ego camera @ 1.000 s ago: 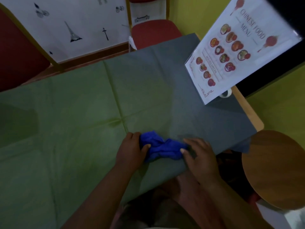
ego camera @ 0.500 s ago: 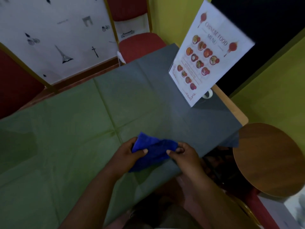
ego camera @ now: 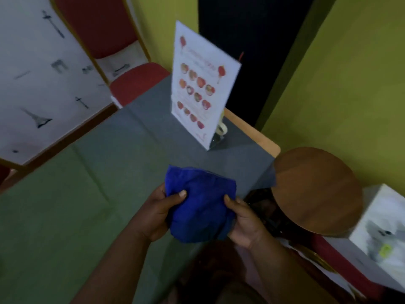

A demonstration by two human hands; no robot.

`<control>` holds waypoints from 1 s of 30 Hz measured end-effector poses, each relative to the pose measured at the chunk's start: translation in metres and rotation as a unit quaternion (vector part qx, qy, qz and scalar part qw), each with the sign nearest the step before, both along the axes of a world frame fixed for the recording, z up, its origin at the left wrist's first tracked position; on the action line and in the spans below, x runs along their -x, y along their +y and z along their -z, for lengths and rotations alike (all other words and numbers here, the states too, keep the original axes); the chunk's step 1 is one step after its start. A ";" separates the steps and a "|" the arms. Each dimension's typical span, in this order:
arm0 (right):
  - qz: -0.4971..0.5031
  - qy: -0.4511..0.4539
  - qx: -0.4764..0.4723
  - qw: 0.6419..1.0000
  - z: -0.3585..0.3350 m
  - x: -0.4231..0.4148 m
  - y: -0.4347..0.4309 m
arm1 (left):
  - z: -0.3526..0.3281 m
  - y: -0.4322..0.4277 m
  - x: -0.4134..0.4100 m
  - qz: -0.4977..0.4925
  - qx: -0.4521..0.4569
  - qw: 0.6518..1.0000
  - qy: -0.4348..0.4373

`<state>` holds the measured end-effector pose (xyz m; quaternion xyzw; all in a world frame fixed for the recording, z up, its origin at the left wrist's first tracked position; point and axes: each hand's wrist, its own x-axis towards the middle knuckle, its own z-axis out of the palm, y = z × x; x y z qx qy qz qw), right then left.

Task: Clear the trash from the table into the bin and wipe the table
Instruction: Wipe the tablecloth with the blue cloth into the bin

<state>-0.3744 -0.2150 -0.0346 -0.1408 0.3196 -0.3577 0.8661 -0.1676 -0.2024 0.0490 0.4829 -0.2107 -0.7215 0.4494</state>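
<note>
A white menu card with red food pictures (ego camera: pixel 197 91) stands upright on a table under a creased grey-green cloth (ego camera: pixel 76 194), whose pale wooden corner (ego camera: pixel 265 139) shows just right of the card. Behind the card a black panel (ego camera: pixel 252 51) sits between yellow-green walls (ego camera: pixel 350 84). Left of the card is a red padded chair with a gold frame (ego camera: pixel 138 82), and further left a white board printed with black drawings (ego camera: pixel 32 73). Right of the card, nearer the camera, is a round brown wooden seat (ego camera: pixel 315 189). The light is dim.
</note>
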 end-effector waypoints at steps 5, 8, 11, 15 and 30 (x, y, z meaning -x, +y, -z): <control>0.133 0.130 0.029 0.982 -0.003 0.075 -0.010 | 0.027 -0.041 0.055 0.083 0.010 0.994 -0.070; 0.232 0.218 0.039 0.947 -0.004 0.124 -0.016 | 0.044 -0.067 0.100 0.171 0.062 0.971 -0.153; 0.304 0.325 0.061 0.894 -0.004 0.170 -0.020 | 0.055 -0.096 0.153 0.235 0.117 0.938 -0.226; 0.347 0.438 0.103 0.823 0.004 0.223 -0.027 | 0.068 -0.131 0.224 0.300 0.143 0.922 -0.200; 0.289 0.533 0.047 0.793 0.064 0.302 -0.050 | 0.162 -0.186 0.326 0.424 0.166 0.800 -0.391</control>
